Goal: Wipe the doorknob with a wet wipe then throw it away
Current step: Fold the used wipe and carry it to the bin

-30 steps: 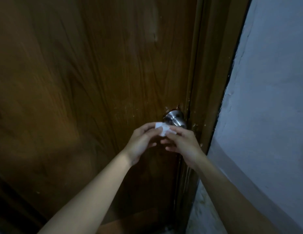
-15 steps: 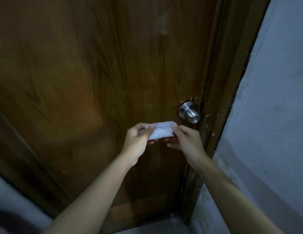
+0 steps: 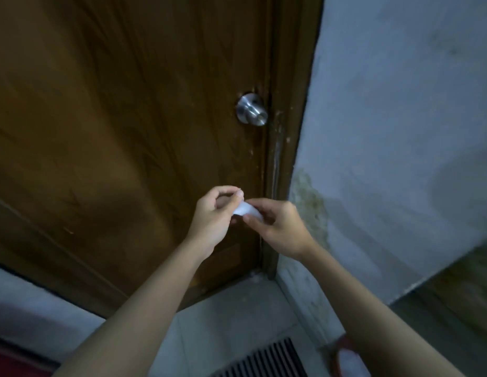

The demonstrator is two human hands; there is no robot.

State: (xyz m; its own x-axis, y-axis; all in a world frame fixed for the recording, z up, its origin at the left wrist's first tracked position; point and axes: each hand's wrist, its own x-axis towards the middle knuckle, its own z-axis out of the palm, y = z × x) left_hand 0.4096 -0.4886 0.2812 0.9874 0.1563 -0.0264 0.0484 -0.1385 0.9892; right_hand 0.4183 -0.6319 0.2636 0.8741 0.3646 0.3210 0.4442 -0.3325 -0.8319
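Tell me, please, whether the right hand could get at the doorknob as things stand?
Probably yes: the knob stands bare above the right hand, nothing between them, though that hand shares the wipe with the left.

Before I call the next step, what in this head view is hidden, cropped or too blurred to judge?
- Wet wipe: mostly covered by the left hand and right hand; its folding or dirtiness is unreadable.
- Red-rimmed round container: cut off by the bottom edge; cannot tell whether it is a bin.
- Doorknob: too dim and small to judge cleanliness.
- Floor grate: cropped by the bottom edge.
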